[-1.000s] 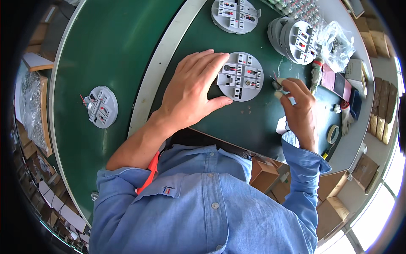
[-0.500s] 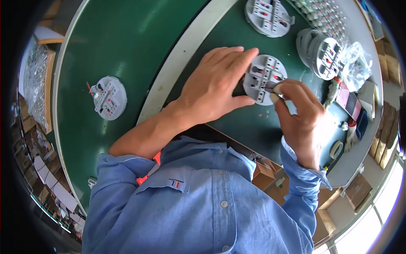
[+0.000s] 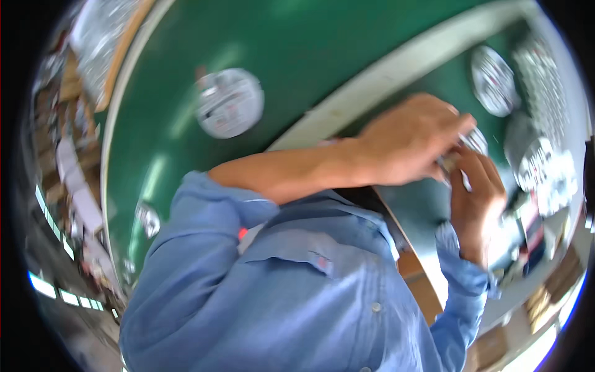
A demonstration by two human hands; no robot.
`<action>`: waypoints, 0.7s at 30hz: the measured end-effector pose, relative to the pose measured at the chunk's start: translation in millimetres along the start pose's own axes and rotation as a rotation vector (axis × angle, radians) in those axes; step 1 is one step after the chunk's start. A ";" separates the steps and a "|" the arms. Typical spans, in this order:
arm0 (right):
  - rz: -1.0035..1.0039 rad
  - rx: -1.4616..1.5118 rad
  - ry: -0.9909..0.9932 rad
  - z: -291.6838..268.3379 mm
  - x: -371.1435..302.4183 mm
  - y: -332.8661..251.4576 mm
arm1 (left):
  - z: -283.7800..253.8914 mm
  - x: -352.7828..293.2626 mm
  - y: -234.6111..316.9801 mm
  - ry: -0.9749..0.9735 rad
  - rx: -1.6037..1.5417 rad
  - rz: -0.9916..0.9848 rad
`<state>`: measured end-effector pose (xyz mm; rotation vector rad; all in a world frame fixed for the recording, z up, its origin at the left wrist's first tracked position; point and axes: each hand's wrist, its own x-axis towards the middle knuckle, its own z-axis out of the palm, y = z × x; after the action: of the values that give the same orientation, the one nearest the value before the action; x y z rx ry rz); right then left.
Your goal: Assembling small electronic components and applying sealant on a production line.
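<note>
Both hands meet over a round light-grey plate (image 3: 475,141) at right, mostly hidden by them. My left hand (image 3: 416,139) reaches across it from the left, its fingers bent toward my right hand; motion blur hides its fingertips. My right hand (image 3: 476,195) sits just below, thumb and fingers pinched together. Something small and greyish is between the hands, too smeared to name. A similar plate with small parts (image 3: 230,104) lies apart on the green table (image 3: 297,68) at left.
A pale raised strip (image 3: 396,68) crosses the table. Beyond my hands are another round plate (image 3: 494,80), stacked plates (image 3: 534,162), rows of small clear items (image 3: 544,80) and clear plastic (image 3: 558,186). One more plate (image 3: 147,220) lies near the left edge.
The whole view has swung, moving the scene sideways and blurring it. My left hand's fingers, stretched beside the plate before, now bend in close to my right hand.
</note>
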<state>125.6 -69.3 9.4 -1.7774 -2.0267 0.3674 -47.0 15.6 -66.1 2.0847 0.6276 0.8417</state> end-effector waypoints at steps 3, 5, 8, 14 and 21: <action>0.043 0.157 -0.187 -3.4 12.8 27.9 | 8.8 2.7 -11.9 0.031 0.024 0.033; 0.162 0.069 0.006 -29.4 -10.3 49.1 | 14.2 17.0 -3.2 0.027 0.107 0.015; 0.352 -0.050 0.547 -16.5 -55.9 79.2 | 21.2 21.2 -7.8 -0.029 0.188 0.013; 0.684 -0.618 0.424 -25.3 -151.6 196.1 | 37.0 37.7 -3.6 -0.064 0.215 0.026; 1.013 -0.400 0.346 -74.9 -81.5 212.6 | 50.3 44.9 -2.1 -0.068 0.232 0.034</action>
<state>355.0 -123.6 -33.5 -2.7842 -0.8730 -0.0914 19.4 22.5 -75.8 2.3282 0.6816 0.7425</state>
